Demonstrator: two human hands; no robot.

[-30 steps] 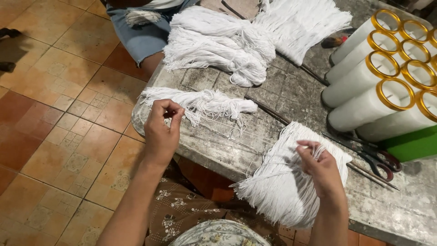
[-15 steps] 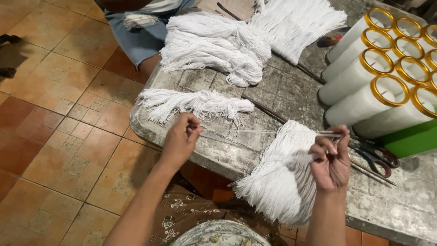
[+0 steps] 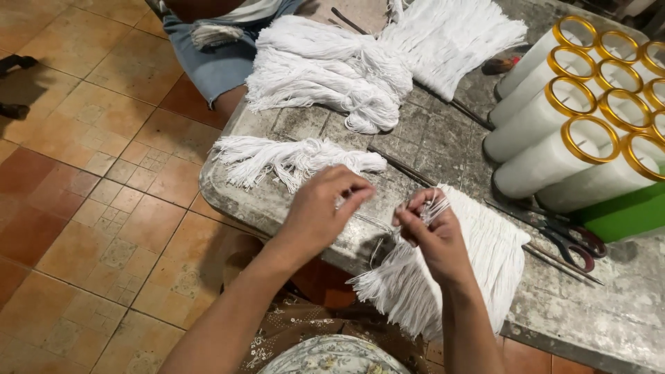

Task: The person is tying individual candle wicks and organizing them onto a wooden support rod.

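Note:
My left hand [image 3: 322,211] and my right hand [image 3: 429,235] are close together over the near edge of a worn grey table [image 3: 443,145]. Both pinch thin white strings [image 3: 433,206], which fan up out of my right fist and run across to my left fingers. Under my right hand lies a flat bundle of cut white strings [image 3: 485,256], its ends hanging off the table edge. A smaller knotted bunch of white strings [image 3: 291,158] lies just beyond my left hand.
Bigger heaps of white string [image 3: 332,66] lie at the far end, by another person's denim-clad leg [image 3: 215,55]. White cylinders with gold rims [image 3: 554,149] are stacked at the right above a green box [image 3: 623,218]. Scissors [image 3: 571,239] and thin rods [image 3: 409,170] lie on the table.
My hands were apart with a string stretched between them; now they have come together near the table edge, my left moving right and my right moving left.

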